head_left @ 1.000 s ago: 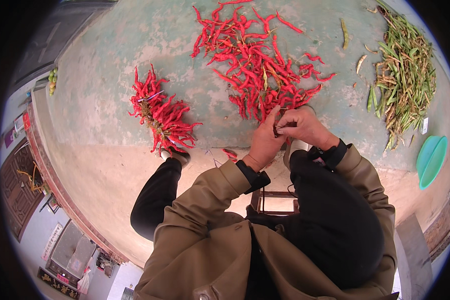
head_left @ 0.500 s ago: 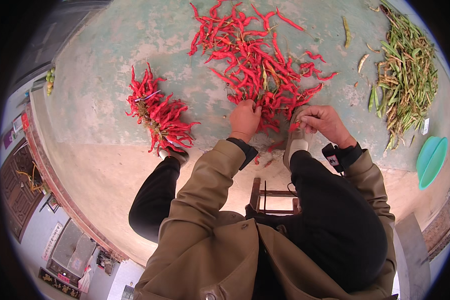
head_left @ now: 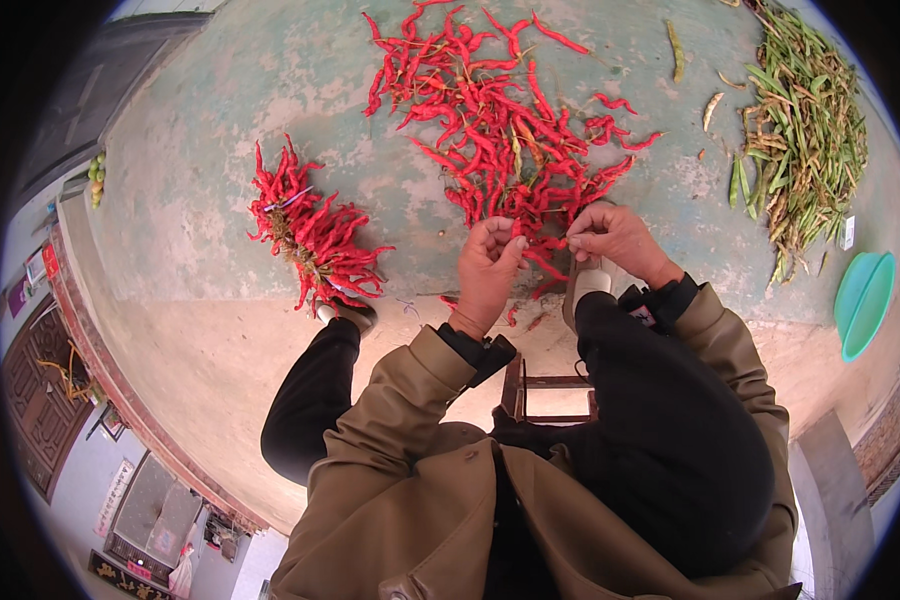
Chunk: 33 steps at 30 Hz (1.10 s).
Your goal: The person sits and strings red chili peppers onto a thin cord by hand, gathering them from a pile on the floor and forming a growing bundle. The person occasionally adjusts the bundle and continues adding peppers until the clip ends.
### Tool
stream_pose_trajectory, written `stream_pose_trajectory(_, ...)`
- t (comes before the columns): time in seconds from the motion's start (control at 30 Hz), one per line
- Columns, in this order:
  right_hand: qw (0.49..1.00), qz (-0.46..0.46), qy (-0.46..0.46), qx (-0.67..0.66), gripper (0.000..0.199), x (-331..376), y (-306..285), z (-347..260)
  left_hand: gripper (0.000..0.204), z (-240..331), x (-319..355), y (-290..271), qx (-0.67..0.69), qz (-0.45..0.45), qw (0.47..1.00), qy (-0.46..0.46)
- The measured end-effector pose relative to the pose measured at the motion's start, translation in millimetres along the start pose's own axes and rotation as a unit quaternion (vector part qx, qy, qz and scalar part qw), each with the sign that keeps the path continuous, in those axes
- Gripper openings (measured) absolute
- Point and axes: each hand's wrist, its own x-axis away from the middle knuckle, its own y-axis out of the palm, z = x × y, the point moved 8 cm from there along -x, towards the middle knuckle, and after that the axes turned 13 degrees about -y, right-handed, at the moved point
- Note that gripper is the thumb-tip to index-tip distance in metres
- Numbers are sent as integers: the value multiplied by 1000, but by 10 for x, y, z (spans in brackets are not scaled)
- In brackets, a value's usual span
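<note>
My left hand (head_left: 485, 275) is closed in a pinch at the near edge of a loose pile of red chili peppers (head_left: 490, 130), with a red chili pepper at its fingertips. Close by on the right, my right hand (head_left: 620, 240) is also closed, thumb against fingers, above my shoe. What lies between its fingertips is too small to make out, and red peppers show just behind them. Over to the left lies a bunch of red chili peppers (head_left: 335, 240), their stems gathered along the middle and bound with a thin pale purple tie.
A heap of green and brown bean pods (head_left: 805, 150) lies at the right, with a turquoise plastic basin (head_left: 863, 305) nearer me. Below my hands stands a wooden stool frame (head_left: 555, 382). My shoes (head_left: 592, 278) rest close to the peppers. Several greenish fruits (head_left: 96, 178) sit far left.
My left hand has drawn back slightly from the pile and turned, showing its thumb. My right hand has moved left toward it. The red pepper seen earlier at my right fingertips is no longer distinct.
</note>
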Motion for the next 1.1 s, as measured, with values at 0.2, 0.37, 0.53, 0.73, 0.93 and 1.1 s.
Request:
stream_pose_trajectory(0.2, 1000, 30, -6, -2, 4, 0, -234, -3, 15, -305, -26, -519, -244, 4, 969, -38)
stream_pose_trajectory(0.37, 999, 18, -28, 25, 6, -4, -223, -14, 20, -657, 260, -940, -452, 21, 891, -36)
stream_pose_trajectory(0.53, 999, 33, -24, 9, 4, 44, -265, -1, 18, -383, 54, -960, -570, 71, 814, 89)
stream_pose_trajectory(0.73, 999, 37, -25, 8, 4, 72, -329, -14, 22, 118, -736, -949, -345, 213, 910, 91)
stream_pose_trajectory(0.93, 998, 60, -11, -1, 3, 99, -409, 8, 42, 24, -728, -824, -327, 299, 895, 52)
stream_pose_trajectory(1.1, 998, 51, -28, -10, 4, 76, -399, 10, 45, -27, -696, -701, -391, 330, 855, 87)
